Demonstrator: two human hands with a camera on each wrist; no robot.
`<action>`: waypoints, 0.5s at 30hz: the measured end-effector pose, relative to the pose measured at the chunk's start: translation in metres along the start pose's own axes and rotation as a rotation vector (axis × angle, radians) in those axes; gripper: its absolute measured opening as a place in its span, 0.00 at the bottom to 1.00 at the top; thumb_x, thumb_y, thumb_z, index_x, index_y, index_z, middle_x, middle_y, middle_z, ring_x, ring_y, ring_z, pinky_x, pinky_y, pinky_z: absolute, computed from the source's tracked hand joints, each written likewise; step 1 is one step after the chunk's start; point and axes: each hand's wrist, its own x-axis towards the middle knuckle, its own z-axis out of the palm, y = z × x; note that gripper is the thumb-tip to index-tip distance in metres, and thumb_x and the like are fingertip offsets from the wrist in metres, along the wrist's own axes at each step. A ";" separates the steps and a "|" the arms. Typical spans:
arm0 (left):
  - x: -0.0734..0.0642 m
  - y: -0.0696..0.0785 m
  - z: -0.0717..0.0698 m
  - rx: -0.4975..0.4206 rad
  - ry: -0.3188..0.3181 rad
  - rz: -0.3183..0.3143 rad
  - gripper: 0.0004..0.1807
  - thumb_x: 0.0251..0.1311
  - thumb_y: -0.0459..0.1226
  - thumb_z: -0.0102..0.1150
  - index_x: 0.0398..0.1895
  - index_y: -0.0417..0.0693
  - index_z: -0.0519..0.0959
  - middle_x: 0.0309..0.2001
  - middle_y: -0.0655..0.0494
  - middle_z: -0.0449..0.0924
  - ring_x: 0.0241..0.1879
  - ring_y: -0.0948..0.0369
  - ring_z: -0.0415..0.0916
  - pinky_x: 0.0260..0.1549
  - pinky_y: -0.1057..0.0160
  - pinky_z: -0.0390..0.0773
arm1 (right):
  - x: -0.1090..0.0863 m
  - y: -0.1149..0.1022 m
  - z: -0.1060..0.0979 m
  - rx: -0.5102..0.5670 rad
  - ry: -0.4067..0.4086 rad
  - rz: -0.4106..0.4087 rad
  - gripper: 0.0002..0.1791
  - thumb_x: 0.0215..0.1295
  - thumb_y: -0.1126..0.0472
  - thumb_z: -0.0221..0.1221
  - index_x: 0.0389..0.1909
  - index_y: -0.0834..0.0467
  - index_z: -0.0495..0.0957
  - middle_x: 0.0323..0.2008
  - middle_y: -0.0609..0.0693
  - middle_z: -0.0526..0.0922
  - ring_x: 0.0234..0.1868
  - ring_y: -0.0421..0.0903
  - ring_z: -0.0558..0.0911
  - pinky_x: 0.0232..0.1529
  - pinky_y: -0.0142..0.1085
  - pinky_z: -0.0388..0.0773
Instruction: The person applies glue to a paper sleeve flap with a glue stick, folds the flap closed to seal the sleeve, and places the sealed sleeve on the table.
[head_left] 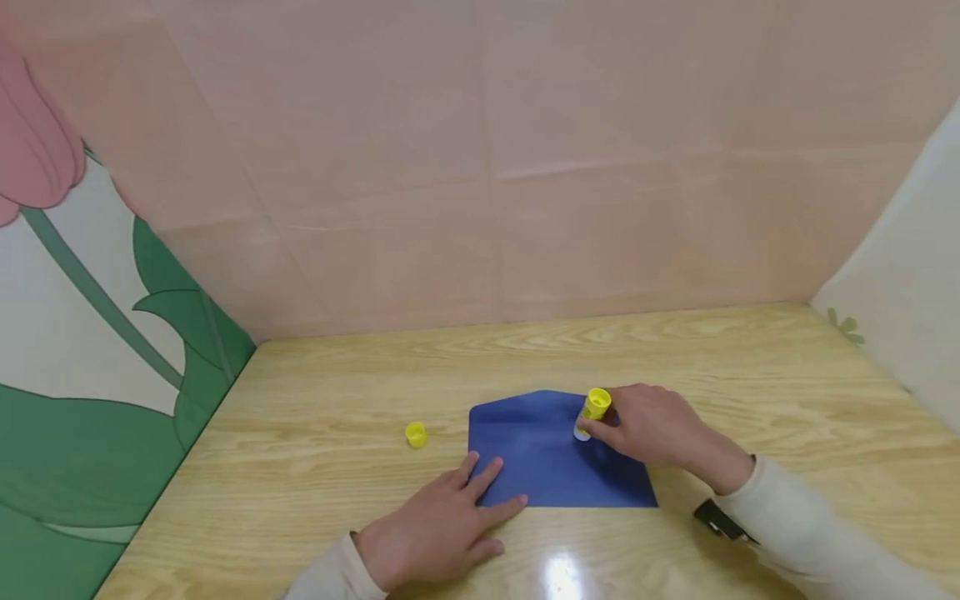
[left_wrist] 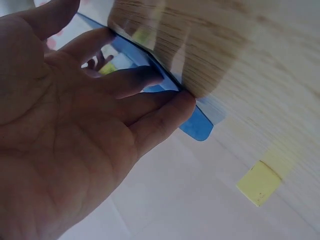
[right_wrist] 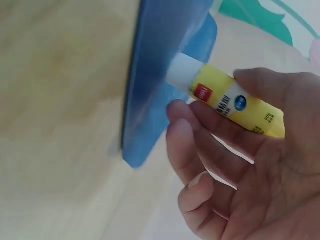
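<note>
A blue envelope point(head_left: 540, 467) lies on the table with its flap on the far side. My right hand point(head_left: 652, 423) grips a yellow glue stick point(head_left: 596, 405), tilted, its white end down against the envelope near the flap. In the right wrist view, the thumb and fingers hold the glue stick point(right_wrist: 232, 102) by its printed label. My left hand point(head_left: 442, 525) rests with spread fingers on the envelope's near left corner; in the left wrist view its fingertips touch the blue paper point(left_wrist: 197, 125). The yellow cap point(head_left: 416, 434) stands to the left of the envelope.
The wooden table point(head_left: 315, 467) runs back to a pink cloth backdrop point(head_left: 487, 208). A cloth with a tulip print point(head_left: 97, 333) hangs along the left, and a pale cloth point(head_left: 900, 275) is on the right. A dark strap point(head_left: 720, 518) shows at the right sleeve.
</note>
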 end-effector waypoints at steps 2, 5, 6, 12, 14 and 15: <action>-0.001 0.000 0.000 -0.005 0.001 -0.001 0.29 0.74 0.60 0.39 0.76 0.79 0.53 0.80 0.48 0.49 0.77 0.40 0.50 0.68 0.43 0.66 | 0.000 0.003 -0.003 -0.017 -0.013 -0.010 0.20 0.64 0.40 0.61 0.23 0.50 0.71 0.15 0.42 0.67 0.17 0.39 0.67 0.19 0.33 0.63; -0.002 0.001 -0.001 0.006 0.007 0.003 0.29 0.74 0.59 0.39 0.76 0.78 0.53 0.79 0.48 0.49 0.77 0.39 0.50 0.68 0.44 0.67 | 0.000 0.006 -0.008 -0.025 -0.046 -0.019 0.20 0.64 0.39 0.61 0.24 0.50 0.72 0.16 0.42 0.68 0.17 0.39 0.68 0.19 0.33 0.63; -0.003 0.001 -0.001 0.011 0.009 0.003 0.29 0.74 0.58 0.39 0.76 0.77 0.54 0.79 0.47 0.49 0.77 0.39 0.50 0.68 0.44 0.67 | 0.000 0.007 -0.010 -0.028 -0.058 -0.019 0.20 0.64 0.39 0.61 0.24 0.50 0.72 0.16 0.42 0.68 0.18 0.39 0.68 0.19 0.33 0.63; -0.002 0.002 -0.002 0.018 0.005 -0.003 0.28 0.75 0.57 0.39 0.76 0.76 0.53 0.80 0.48 0.49 0.77 0.40 0.50 0.69 0.44 0.66 | -0.002 0.013 -0.018 -0.027 -0.102 -0.009 0.20 0.64 0.37 0.60 0.25 0.48 0.72 0.18 0.41 0.70 0.19 0.39 0.69 0.20 0.34 0.63; -0.002 0.001 -0.002 0.013 -0.005 -0.009 0.28 0.75 0.58 0.39 0.76 0.77 0.53 0.80 0.49 0.48 0.77 0.41 0.50 0.69 0.44 0.66 | -0.002 0.015 -0.019 -0.024 -0.098 -0.016 0.21 0.64 0.37 0.60 0.25 0.48 0.72 0.18 0.41 0.70 0.20 0.39 0.69 0.20 0.34 0.64; -0.002 0.000 -0.002 0.004 -0.010 -0.014 0.28 0.75 0.58 0.39 0.76 0.78 0.53 0.80 0.50 0.48 0.77 0.41 0.49 0.69 0.43 0.66 | -0.003 0.015 -0.019 -0.023 -0.095 -0.021 0.21 0.64 0.37 0.60 0.24 0.48 0.72 0.18 0.41 0.70 0.20 0.39 0.69 0.20 0.34 0.63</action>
